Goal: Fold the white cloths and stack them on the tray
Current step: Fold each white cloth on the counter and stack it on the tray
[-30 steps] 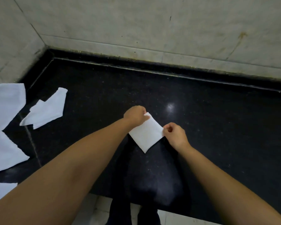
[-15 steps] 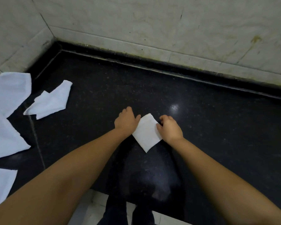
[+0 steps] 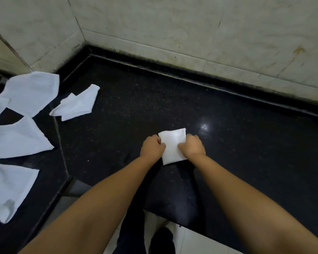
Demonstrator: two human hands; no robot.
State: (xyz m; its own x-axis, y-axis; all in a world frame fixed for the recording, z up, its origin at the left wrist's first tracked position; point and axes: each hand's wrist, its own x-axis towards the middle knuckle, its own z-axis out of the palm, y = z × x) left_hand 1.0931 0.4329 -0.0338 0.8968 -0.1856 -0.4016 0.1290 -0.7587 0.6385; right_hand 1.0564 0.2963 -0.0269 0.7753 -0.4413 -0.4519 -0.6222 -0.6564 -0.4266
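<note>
A small folded white cloth (image 3: 172,143) lies on the black stone counter (image 3: 173,99) in front of me. My left hand (image 3: 151,146) grips its left edge with curled fingers. My right hand (image 3: 192,147) grips its right edge the same way. Both hands cover part of the cloth's sides. Several unfolded white cloths lie at the left: a crumpled one (image 3: 77,104), a larger one (image 3: 30,92) behind it, one (image 3: 15,138) nearer me, and one (image 3: 6,187) at the near left. No tray is in view.
Pale tiled walls (image 3: 191,30) meet in a corner at the back left of the counter. The counter's front edge (image 3: 173,219) runs below my forearms, with light floor tiles and my dark-trousered legs (image 3: 132,235) beneath it.
Both hands moved closer together and curled onto the folded cloth's two sides. The cloth turned from a diamond to a squarer lie. The camera view shifted to the left.
</note>
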